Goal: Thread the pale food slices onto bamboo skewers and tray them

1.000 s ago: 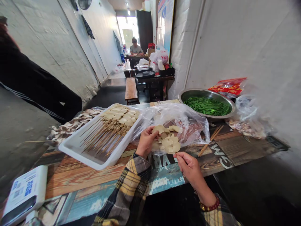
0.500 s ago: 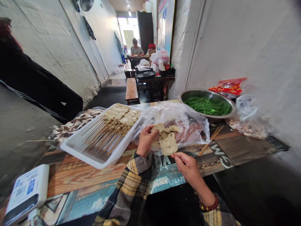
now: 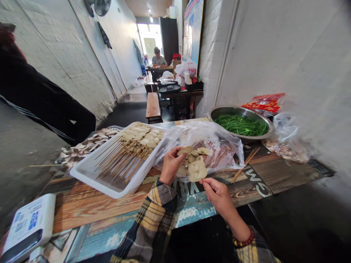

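Observation:
My left hand point(image 3: 169, 166) pinches a pale, thin round slice point(image 3: 185, 150) between thumb and fingers. Lower and to the right, my right hand point(image 3: 220, 194) grips the end of a skewer; its stick is mostly hidden by the fingers and food. Overlapping threaded slices point(image 3: 197, 171) sit on that skewer, just above my right fingertips. Behind both hands, an open clear plastic bag point(image 3: 177, 133) has more loose slices point(image 3: 204, 150) at its mouth. To the left, a white tray point(image 3: 94, 185) holds many finished skewers point(image 3: 120, 159) of such slices, sticks toward me.
Bare skewers point(image 3: 246, 164) lie right of the bag. Behind them stands a metal bowl point(image 3: 241, 138) of green stalks, beside filled plastic bags point(image 3: 287, 142). Sliced mushroom-like pieces point(image 3: 85, 144) are left of the tray. A white device point(image 3: 30, 223) sits front left. One person point(image 3: 159, 60) sits far back; a dark-trousered leg point(image 3: 49, 91) is at left.
My left hand has tilted its slice a little, so it shows flatter. The right hand and the threaded slices have barely moved. The view has shifted slightly.

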`<state>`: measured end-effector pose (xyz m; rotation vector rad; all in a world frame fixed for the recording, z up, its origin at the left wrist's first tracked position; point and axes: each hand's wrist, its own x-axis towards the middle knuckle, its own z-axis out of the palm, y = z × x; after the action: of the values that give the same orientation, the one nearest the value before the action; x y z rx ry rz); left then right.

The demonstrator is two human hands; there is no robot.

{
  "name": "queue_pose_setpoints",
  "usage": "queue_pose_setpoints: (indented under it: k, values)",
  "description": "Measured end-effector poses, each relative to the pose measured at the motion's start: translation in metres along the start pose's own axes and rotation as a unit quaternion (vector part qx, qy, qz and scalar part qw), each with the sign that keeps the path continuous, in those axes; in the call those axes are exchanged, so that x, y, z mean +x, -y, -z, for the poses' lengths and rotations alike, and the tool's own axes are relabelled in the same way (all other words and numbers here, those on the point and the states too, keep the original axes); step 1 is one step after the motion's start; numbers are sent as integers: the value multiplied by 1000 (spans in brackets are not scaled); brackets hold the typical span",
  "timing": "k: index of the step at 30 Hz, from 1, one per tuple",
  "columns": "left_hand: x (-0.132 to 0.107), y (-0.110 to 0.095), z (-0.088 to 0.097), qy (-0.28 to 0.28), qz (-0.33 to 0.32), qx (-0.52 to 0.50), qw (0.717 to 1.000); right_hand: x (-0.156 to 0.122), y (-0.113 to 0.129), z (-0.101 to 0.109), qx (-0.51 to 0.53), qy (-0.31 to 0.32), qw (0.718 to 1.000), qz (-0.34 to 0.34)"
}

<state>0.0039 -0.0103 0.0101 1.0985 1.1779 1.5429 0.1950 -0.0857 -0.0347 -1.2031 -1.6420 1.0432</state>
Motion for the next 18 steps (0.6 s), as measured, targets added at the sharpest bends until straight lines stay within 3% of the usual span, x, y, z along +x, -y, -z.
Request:
queue_pose_setpoints:
  k: [8, 18]
  values:
    - [3, 4, 2, 1, -55, 89, 994, 1, 4, 0, -14, -8, 1000, 7]
    - [1, 1, 0, 10, -42, 100, 994, 3, 7, -1, -18, -13, 1000, 9]
